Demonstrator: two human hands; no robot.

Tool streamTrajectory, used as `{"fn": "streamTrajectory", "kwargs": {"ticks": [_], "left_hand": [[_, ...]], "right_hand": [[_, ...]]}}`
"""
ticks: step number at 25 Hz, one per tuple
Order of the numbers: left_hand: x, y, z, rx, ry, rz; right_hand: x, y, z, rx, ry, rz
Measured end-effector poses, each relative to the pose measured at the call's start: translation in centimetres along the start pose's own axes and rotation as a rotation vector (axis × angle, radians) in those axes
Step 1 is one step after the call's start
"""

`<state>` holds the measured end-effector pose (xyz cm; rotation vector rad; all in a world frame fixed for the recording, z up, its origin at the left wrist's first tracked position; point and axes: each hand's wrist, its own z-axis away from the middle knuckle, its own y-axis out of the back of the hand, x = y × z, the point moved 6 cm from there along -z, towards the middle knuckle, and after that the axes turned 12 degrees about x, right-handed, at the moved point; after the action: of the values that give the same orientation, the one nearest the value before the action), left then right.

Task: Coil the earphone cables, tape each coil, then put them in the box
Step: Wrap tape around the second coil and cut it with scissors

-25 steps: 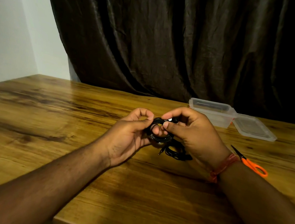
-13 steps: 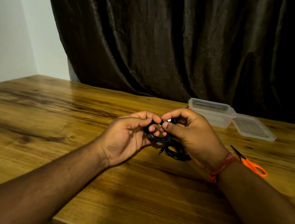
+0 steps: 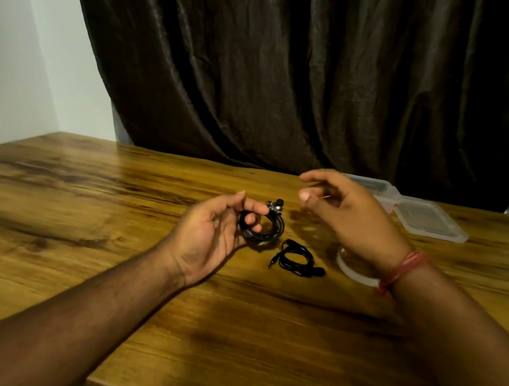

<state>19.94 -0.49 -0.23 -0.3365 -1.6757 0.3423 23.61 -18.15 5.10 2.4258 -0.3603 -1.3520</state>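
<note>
My left hand (image 3: 211,236) holds a coiled black earphone cable (image 3: 269,227) between thumb and fingers, its earbuds poking up at the top of the coil. A second black earphone cable (image 3: 297,259) lies loosely looped on the wooden table, just right of the held coil, its jack pointing left. My right hand (image 3: 345,215) hovers above the table to the right, fingers loosely spread, holding nothing. A roll of clear tape (image 3: 353,270) lies under my right wrist. The clear plastic box (image 3: 381,191) sits behind my right hand, partly hidden.
The box's clear lid (image 3: 429,222) lies flat to the right of the box. A dark curtain (image 3: 297,68) hangs behind the table's far edge. The wooden table (image 3: 82,201) stretches to the left and toward me.
My right hand has let go of the coil and lifted away to the right, uncovering the second cable and the tape roll. The scissors are no longer seen. My left hand still holds the coil.
</note>
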Motion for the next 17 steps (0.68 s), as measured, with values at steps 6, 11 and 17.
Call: {"fn": "streamTrajectory", "kwargs": {"ticks": [6, 11, 17], "left_hand": [[0.6, 0.2, 0.3, 0.19, -0.21, -0.276], [0.7, 0.4, 0.6, 0.277, -0.286, -0.669], [0.6, 0.7, 0.5, 0.241, -0.306, -0.74]], "right_hand": [[3.1, 6.1, -0.3, -0.409, -0.051, 0.909], [5.0, 4.9, 1.6, -0.734, -0.179, 0.948], [1.7, 1.8, 0.9, -0.49, 0.16, 0.774]]}}
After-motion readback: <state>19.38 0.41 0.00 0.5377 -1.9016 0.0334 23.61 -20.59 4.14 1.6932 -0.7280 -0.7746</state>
